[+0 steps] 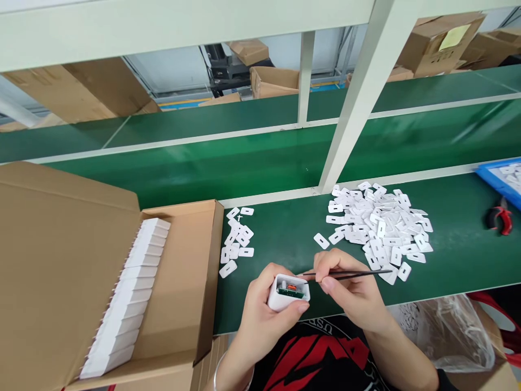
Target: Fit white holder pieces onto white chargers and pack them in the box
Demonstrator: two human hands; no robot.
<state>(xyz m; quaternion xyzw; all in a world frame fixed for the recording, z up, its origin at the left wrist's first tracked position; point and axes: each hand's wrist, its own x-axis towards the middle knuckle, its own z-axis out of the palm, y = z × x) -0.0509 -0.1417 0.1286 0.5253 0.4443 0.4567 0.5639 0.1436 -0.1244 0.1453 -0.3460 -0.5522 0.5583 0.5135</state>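
My left hand is closed around a white charger housing, its open end facing up toward me. Inside the housing a green circuit board shows, with an orange-red part on it. Between the thumb and fingers of my right hand is a pair of black tweezers. The tips of the tweezers reach the right rim of the housing; whether they touch the board I cannot tell. Just beyond my right hand lies a large heap of white slotted cover plates.
A smaller pile of cover plates lies beside an open cardboard box holding a row of white housings. Red-handled pliers and a blue tray are at the right. A plastic-lined box stands below the bench edge.
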